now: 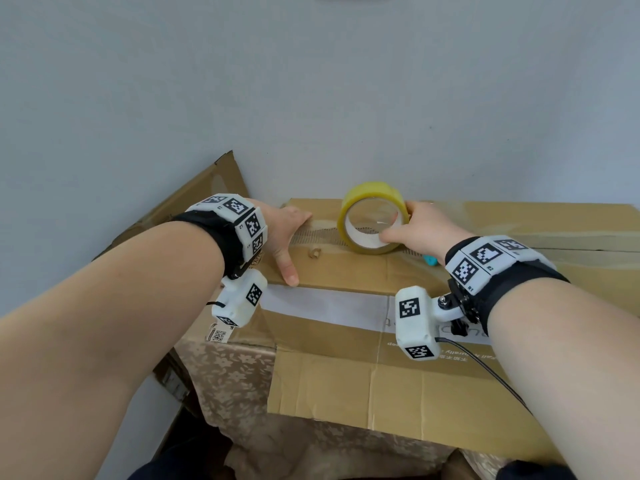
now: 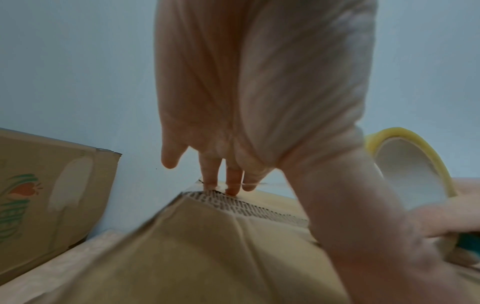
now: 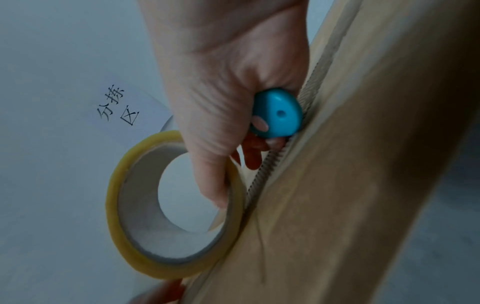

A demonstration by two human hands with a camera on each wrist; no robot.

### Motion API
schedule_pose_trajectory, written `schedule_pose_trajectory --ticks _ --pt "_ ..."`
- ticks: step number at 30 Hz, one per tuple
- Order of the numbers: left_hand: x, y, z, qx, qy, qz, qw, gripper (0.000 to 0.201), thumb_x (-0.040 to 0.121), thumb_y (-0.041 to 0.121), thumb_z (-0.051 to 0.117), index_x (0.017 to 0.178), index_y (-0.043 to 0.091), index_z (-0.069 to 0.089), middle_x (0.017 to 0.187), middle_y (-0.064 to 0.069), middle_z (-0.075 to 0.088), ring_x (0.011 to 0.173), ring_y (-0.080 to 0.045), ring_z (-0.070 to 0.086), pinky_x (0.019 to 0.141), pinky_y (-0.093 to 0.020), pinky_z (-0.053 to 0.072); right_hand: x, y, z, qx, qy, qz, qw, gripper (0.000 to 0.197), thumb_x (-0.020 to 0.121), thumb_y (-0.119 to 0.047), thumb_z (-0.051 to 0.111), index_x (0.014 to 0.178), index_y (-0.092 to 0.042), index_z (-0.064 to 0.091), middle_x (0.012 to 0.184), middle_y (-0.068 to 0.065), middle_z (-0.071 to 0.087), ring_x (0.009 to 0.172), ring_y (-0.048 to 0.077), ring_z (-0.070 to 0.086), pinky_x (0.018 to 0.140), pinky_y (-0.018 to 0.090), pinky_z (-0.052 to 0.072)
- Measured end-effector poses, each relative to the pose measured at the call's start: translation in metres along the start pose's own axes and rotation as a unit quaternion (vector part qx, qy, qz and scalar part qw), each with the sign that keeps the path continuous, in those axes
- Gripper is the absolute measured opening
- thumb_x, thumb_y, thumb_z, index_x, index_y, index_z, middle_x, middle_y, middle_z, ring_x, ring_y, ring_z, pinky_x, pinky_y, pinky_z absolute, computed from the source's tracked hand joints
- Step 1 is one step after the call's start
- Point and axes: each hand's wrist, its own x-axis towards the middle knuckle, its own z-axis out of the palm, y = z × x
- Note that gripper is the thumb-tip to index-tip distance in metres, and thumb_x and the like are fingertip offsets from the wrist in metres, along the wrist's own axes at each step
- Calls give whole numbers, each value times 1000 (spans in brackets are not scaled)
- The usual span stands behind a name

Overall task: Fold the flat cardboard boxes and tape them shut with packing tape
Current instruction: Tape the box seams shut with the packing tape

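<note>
My flat left hand [image 1: 287, 233] pins the tape end at the box [image 1: 346, 275] seam's left end; my right hand [image 1: 420, 228], gripping roll [image 1: 372, 218] and blue cutter [image 3: 276, 113], must pull rightward along the seam.

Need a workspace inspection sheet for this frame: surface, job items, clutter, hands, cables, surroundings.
Surface: table under a floral-patterned cloth.
Job's things: cardboard box with its corrugated edge facing up; yellow packing tape roll standing on that edge; clear tape end stuck at the box corner under the left fingers.
Clutter: flat printed cardboard leaning on the wall at left.
Hands: left hand pressing flat on the box; right hand gripping the roll, thumb through its core, with a blue cutter tucked in the palm.
Cables: black cable from the right wrist camera across the box.
Surroundings: plain wall; paper sign with handwritten characters.
</note>
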Motion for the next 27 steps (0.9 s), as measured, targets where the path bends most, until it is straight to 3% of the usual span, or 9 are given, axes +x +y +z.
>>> schedule_pose_trajectory --ticks 2,5,8,10,13,17,20,24,27 --pt "0 0 0 0 3 3 1000 140 49 56 85 152 18 -2 155 0 15 143 -20 20 115 -43 24 -1 1 -4 3 -6 -11 1000 38 75 -36 79 103 -20 59 95 -4 63 91 17 59 83 32 49" --pt "-2 1 0 3 4 2 1000 139 50 55 85 152 19 -2 156 0 13 143 -21 20 115 -44 24 0 6 -11 -6 -3 -21 1000 49 69 -47 81 104 -22 58 92 -8 60 85 10 57 72 26 45" --pt "-3 2 0 10 2 1 1000 138 51 55 85 152 19 -2 157 1 11 144 -20 18 115 -44 23 -1 16 -20 -12 47 -30 998 49 66 -52 80 100 -23 59 91 -6 58 81 9 55 65 23 42" --pt "-3 2 -1 16 3 3 1000 137 51 55 85 152 19 -1 156 1 12 144 -19 17 116 -43 23 -2 22 -24 -48 77 -39 995 46 66 -50 81 97 -24 59 88 -7 54 81 12 53 63 26 39" --pt "-3 5 -3 28 0 -1 1000 137 52 55 85 152 18 -1 157 0 12 144 -20 17 116 -43 23 -3 29 -23 -109 98 -47 988 38 70 -27 83 100 -19 61 86 -4 50 80 15 49 67 25 32" --pt "-5 7 -4 40 -5 -11 999 136 54 56 84 152 18 -3 157 -1 11 144 -21 18 115 -44 23 -3 30 -11 -110 96 -70 987 31 76 -3 68 101 -19 58 94 0 49 83 17 46 67 23 28" --pt "-5 6 -4 37 -5 -11 999 136 54 56 84 152 17 -2 157 -2 12 143 -22 19 115 -43 23 -4 33 -10 -104 101 -61 988 26 77 -7 69 98 -20 59 95 -1 52 89 19 51 70 22 31" --pt "-3 4 -3 36 -2 -7 999 138 51 57 84 152 19 -1 155 -2 16 142 -23 21 114 -44 26 -8 40 -20 -89 114 -30 989 28 75 -27 78 97 -20 62 97 -2 55 91 15 51 75 23 34" --pt "-2 5 -3 39 1 -6 999 137 51 56 84 152 19 0 155 -2 17 142 -23 22 114 -43 26 -11 40 -30 -25 119 -5 993 22 77 -23 75 95 -22 64 94 -4 59 91 15 56 75 23 37"
